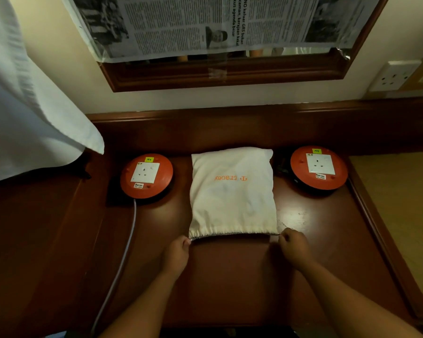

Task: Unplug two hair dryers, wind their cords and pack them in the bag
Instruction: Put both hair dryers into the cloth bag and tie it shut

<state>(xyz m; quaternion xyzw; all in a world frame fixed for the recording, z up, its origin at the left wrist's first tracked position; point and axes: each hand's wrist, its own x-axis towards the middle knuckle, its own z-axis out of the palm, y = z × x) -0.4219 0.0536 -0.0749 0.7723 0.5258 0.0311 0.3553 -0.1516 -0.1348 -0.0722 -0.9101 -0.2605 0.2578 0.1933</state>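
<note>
Bag (232, 193): cream drawstring pouch with orange lettering, flat and bulging on the dark wooden bench (230, 276), between two reels, mouth toward the camera.
Left hand (177, 252): pinched on the drawstring at the mouth's left corner.
Right hand (294, 243): pinched on the drawstring at the right corner.
Hair dryers: not visible.
Left reel (146, 176): orange extension reel, socket empty, grey cable (122, 252) trailing off the near edge.
Right reel (319, 167): same kind, socket empty.
Wall socket (394, 75): empty, upper right.

Bag (232, 193) on desk (230, 276), just beyond fingers (187, 241); reels (146, 176) L & R (319, 167) of bag; cord (122, 259) L of hands.
</note>
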